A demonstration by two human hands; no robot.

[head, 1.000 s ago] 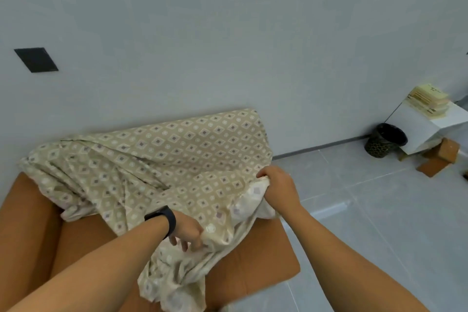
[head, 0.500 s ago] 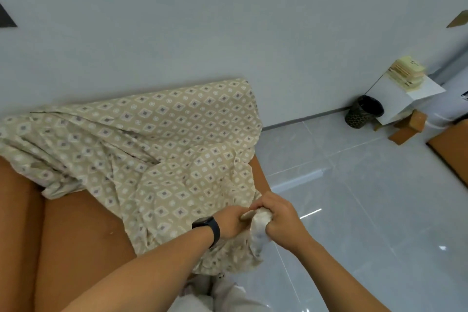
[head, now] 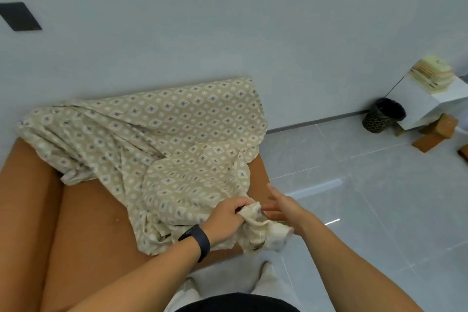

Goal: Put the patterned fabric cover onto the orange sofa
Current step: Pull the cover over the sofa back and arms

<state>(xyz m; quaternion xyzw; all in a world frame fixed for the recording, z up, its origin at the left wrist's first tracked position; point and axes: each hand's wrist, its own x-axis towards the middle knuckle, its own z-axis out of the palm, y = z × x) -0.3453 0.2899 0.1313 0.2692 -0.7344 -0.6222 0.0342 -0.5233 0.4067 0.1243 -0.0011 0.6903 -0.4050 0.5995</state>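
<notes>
Head view: patterned fabric cover (head: 162,144) draped over the back and right half of the orange sofa (head: 83,230), left part of the seat bare, bunched lower corner hanging off the sofa's front right edge. Left hand (head: 226,219), dark band (head: 196,239) at the wrist, fingers curled tight around that bunched corner. Right hand (head: 285,208) just right of the bunch, fingers straight and spread, holding nothing, apparently not touching the cloth.

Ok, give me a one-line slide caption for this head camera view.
Left hand grips a bunched corner of the patterned cover draped over the orange sofa; right hand open beside it.
</notes>
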